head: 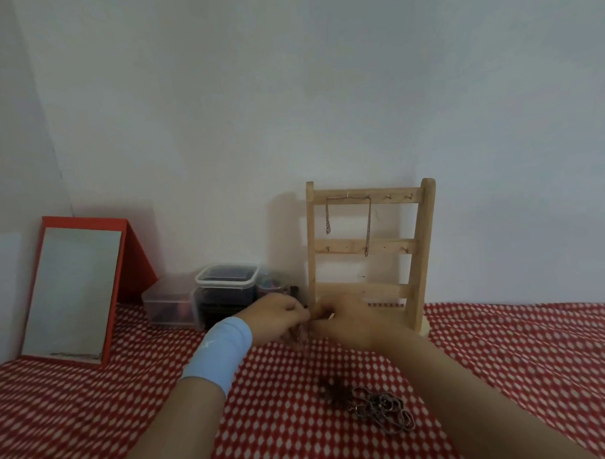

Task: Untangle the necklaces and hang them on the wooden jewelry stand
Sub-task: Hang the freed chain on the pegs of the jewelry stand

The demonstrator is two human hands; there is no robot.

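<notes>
While held knuckle to knuckle just above the red dotted tablecloth (504, 352), near its back edge, pinch a thin necklace (302, 333) between the curled fingertips of left hand (280, 319) and right hand (345, 322). Too blurred to tell which fingers grip. Directly in front of the wooden jewelry stand (422, 252). Draped over the stand's top hooks: one hung chain (367, 223), both ends dangling. Toward the front edge, well apart from all fingers: tangled heap of necklaces (382, 406), dark clump (330, 391) just beside it. Along the back edge leftward: plastic boxes (224, 283), then red-framed mirror (73, 292).
</notes>
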